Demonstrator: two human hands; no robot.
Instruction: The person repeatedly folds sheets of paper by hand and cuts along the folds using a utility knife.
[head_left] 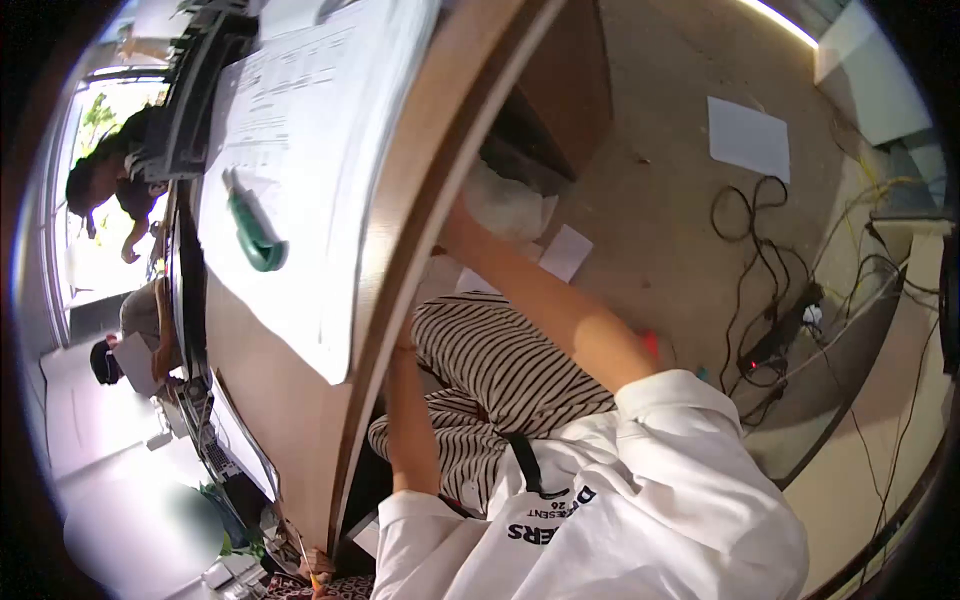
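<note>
Reaching beneath the edge of the wood-topped surface point(260, 370), you sit with both arms angled down beside your striped trousers point(490, 350). Across the surface lies a thick stack of printed papers point(300, 150), its nearer corner close to the edge. Your right forearm point(545, 305) passes over your lap toward the gap under the surface; your left forearm point(410, 425) runs nearly parallel to it, nearer the surface. Both of your hands are hidden by the edge, so whether their fingers are spread, closed or pinching something cannot be told. Nearest your right wrist is a crumpled, translucent white plastic bag point(510, 205), low beyond the edge, with a loose white sheet point(566, 253) just beside it. Resting untouched on the papers is a green tapered tool point(255, 235), its narrow grey tip pointing away from you, the smallest item of the group.
</note>
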